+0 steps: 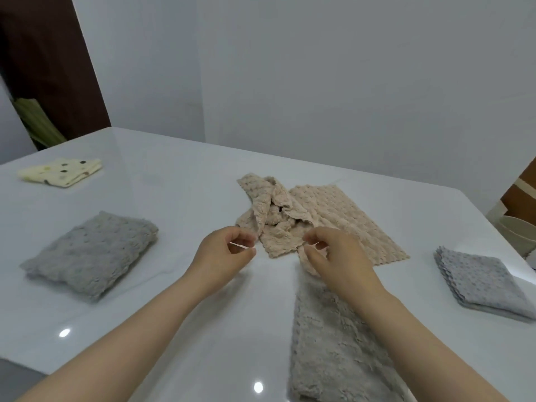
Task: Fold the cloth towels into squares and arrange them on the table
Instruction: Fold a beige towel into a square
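A crumpled beige towel lies at the middle of the white table, its right half spread flat and its left half bunched. My left hand hovers at its near left edge with thumb and forefinger curled and apart, holding nothing. My right hand pinches the towel's near edge, which is lifted a little under the fingers. A grey towel lies in front, partly under my right forearm. Folded towels lie around: grey at left, cream dotted at far left, blue-grey at right.
The table's right edge runs close past the blue-grey towel, with a pale bin on the floor beyond it. A white wall stands behind the table. A dark door frame is at the far left.
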Demonstrator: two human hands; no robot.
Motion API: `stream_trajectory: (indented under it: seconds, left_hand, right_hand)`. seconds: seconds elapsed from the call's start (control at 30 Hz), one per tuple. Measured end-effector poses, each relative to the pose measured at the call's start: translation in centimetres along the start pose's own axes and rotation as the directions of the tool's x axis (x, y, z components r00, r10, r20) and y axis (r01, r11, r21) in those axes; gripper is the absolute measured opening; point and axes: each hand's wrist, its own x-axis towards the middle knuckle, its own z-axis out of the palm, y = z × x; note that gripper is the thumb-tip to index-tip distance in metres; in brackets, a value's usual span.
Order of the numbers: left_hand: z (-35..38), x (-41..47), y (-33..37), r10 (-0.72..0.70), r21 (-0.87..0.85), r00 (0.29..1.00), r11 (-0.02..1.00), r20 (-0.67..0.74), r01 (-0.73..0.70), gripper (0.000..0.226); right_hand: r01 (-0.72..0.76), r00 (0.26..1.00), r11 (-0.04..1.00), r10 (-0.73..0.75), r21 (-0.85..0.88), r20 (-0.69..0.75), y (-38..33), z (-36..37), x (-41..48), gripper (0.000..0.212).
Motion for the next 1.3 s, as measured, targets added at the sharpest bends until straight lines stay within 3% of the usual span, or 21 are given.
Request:
stream_trajectory:
  seconds: [0.13, 0.3, 0.43, 0.53, 0.67, 0.83, 1.0, 1.17, 1.23, 1.3]
  left_hand:
    - [-0.9, 1.2, -1.9, 0.036, 0.077, 0.999, 0.996, -0.014, -0.035, 0.017]
    - [-0.8, 2.9, -3.3, 0.173, 0.261, 0.983, 0.948, 0.054, -0.181, 0.019]
    - [-0.1, 4.6, -3.6, 0.341, 0.388, 0.924, 0.838, 0.176, -0.383, 0.024]
    - [0.6, 5.8, -3.9, 0.367, 0.466, 0.887, 0.756, 0.279, -0.459, 0.040]
    - [1.0, 7.3, -4.1, 0.310, 0.580, 0.913, 0.705, 0.266, -0.409, 0.042]
    - [-0.8, 7.4, -3.4, 0.271, 0.446, 0.956, 0.846, 0.112, -0.292, 0.046]
    - [-3.9, 5.1, -2.9, 0.235, 0.401, 0.972, 0.890, 0.009, -0.219, 0.035]
    - [-6.4, 2.6, -2.5, 0.178, 0.477, 0.980, 0.872, -0.089, -0.115, 0.024]
    - [-7.1, 1.5, -2.5, 0.178, 0.559, 0.981, 0.823, -0.083, -0.102, 0.031]
    - [-7.3, -0.1, -1.6, 0.250, 0.585, 0.968, 0.789, -0.028, -0.187, 0.044]
  right_hand:
    - [0.051, 0.992, 0.994, -0.040, -0.093, 0.122, -1.0, 1.7, 2.2, 0.026]
    - [0.081, 0.977, 0.969, -0.032, -0.232, 0.209, -1.9, 3.5, 4.2, 0.028]
    - [0.095, 0.971, 0.947, -0.021, -0.306, 0.237, -1.7, 4.3, 4.9, 0.017]
    - [0.091, 0.970, 0.946, -0.013, -0.312, 0.243, -1.4, 4.5, 5.2, 0.009]
    - [0.107, 0.962, 0.948, -0.022, -0.301, 0.273, -1.3, 4.4, 5.3, 0.013]
    - [0.105, 0.965, 0.980, -0.059, -0.169, 0.255, -1.6, 2.9, 4.6, 0.012]
    - [0.111, 0.987, 0.993, -0.104, -0.047, 0.124, -2.8, 1.2, 3.4, 0.013]
    - [0.149, 0.989, 0.983, -0.148, 0.105, -0.013, -4.8, -0.4, 2.4, 0.021]
    - [0.182, 0.983, 0.971, -0.176, 0.158, -0.053, -6.1, -1.3, 2.0, 0.019]
    - [0.226, 0.973, 0.958, -0.213, 0.178, -0.086, -7.4, -2.0, 1.6, 0.016]
